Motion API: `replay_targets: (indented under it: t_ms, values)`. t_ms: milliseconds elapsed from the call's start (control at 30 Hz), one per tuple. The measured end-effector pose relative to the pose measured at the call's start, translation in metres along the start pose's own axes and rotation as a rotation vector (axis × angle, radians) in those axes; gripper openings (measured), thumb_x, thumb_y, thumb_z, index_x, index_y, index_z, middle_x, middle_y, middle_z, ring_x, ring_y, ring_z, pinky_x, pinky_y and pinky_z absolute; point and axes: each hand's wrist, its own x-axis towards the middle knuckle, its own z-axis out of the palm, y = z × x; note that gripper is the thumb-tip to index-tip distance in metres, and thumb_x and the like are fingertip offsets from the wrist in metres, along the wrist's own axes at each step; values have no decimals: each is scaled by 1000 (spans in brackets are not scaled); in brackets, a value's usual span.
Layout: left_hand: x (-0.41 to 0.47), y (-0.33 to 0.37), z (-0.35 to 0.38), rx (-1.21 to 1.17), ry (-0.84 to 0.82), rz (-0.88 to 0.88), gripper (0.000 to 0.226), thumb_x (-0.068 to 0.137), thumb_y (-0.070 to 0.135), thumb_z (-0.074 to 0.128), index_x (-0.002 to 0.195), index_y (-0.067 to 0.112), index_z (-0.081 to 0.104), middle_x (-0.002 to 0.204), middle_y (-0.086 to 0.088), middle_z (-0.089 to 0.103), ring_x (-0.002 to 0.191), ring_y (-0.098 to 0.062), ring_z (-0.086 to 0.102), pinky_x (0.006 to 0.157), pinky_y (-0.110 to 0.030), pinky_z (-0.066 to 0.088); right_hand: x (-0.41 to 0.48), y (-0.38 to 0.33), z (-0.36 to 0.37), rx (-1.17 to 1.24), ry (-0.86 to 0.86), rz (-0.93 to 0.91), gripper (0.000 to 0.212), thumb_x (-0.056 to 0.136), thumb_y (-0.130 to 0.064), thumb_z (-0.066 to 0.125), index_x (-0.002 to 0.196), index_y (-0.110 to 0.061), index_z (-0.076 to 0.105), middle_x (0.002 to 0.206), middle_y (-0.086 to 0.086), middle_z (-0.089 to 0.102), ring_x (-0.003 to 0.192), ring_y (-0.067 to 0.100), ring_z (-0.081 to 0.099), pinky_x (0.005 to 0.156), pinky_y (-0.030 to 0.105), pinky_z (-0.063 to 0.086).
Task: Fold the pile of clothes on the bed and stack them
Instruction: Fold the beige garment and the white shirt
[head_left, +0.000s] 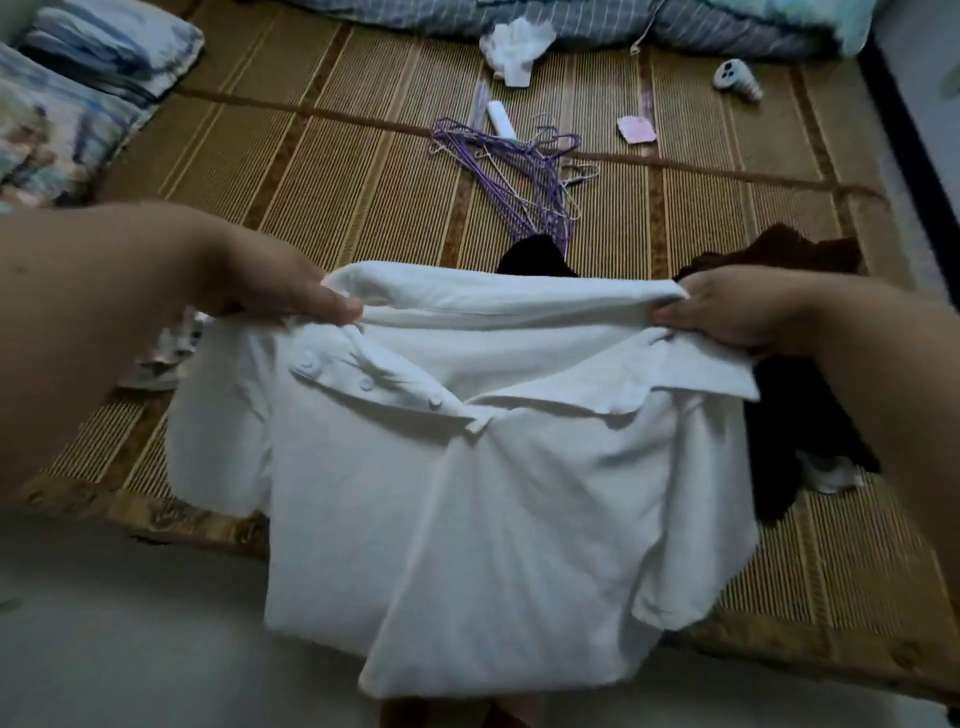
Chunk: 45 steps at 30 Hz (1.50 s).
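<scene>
A white polo shirt (467, 493) with a buttoned placket hangs in the air over the near edge of the bed, collar side up. My left hand (275, 286) pinches its upper left edge and my right hand (727, 312) pinches its upper right edge, stretching the top straight between them. Behind the shirt lie dark clothes (795, 415) on the right and a black garment (535, 257) peeking over the top edge. A small pale garment (166, 358) lies to the left, partly hidden by my left arm.
The bed carries a woven bamboo mat (337, 182). Purple hangers (524, 171) lie mid-bed, with a white cloth (514, 47), a pink tag (636, 128) and a small white device (735, 78) farther back. Pillows (67, 88) sit at the far left, a striped quilt (727, 21) along the back.
</scene>
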Motion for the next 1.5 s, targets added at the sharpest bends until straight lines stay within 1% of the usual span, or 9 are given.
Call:
replay_targets:
  t_ms: [267,433,600,733,867,1033,1200,1400,1500]
  values:
    - [136,12,35,286,421,256,9,96,14,51,100,13,59,99,-15,63,89,-32,59,78,-40,47,123,49,89,15,391,-8,23,93,-33,55,94,-11,49,87,11,56,85,33,54,64,36,34]
    - [202,12,39,368,661,167,44,92,34,59,133,22,49,128,-18,50,111,-37,52,93,-46,46,175,55,114,241,450,106,42,95,-18,50,136,-15,43,120,16,59,109,35,54,79,36,41]
    - [235,-19,42,460,654,20,65,89,51,57,146,30,33,148,-21,32,134,-42,33,108,-50,31,164,86,136,341,537,196,45,92,-14,50,136,-16,47,114,7,61,109,28,56,80,29,38]
    - [234,-75,43,191,611,-94,74,89,43,61,149,17,28,151,-19,33,132,-41,38,103,-49,40,113,123,172,387,634,398,35,89,-28,57,122,-17,58,104,3,64,95,27,58,72,30,39]
    - [235,-118,54,-124,587,-269,69,82,35,73,128,-10,48,131,-31,50,108,-44,53,89,-49,47,84,142,227,624,370,533,38,82,-41,71,98,-17,45,79,-3,46,66,18,46,64,31,37]
    - [239,-121,77,-401,648,-206,74,83,34,72,139,-2,38,136,-25,49,120,-44,49,97,-50,44,90,143,247,954,471,567,32,83,-15,75,109,-5,60,98,9,65,83,25,61,74,41,52]
    - [254,-122,80,-662,622,-192,53,87,30,69,128,1,51,130,-18,54,115,-39,52,86,-42,43,95,142,235,957,530,595,17,90,-16,65,82,-5,57,90,18,65,76,30,62,69,39,50]
    - [238,-138,58,128,593,-67,52,80,53,68,111,12,62,88,-4,64,79,-24,60,61,-32,45,90,148,184,974,891,641,22,83,-41,64,80,-19,62,85,0,63,81,26,60,78,40,51]
    - [228,-149,43,177,510,-22,39,78,41,75,107,17,66,79,4,62,71,-17,60,56,-28,43,90,156,171,918,913,661,28,85,-47,58,90,-19,63,95,5,65,87,30,61,80,43,53]
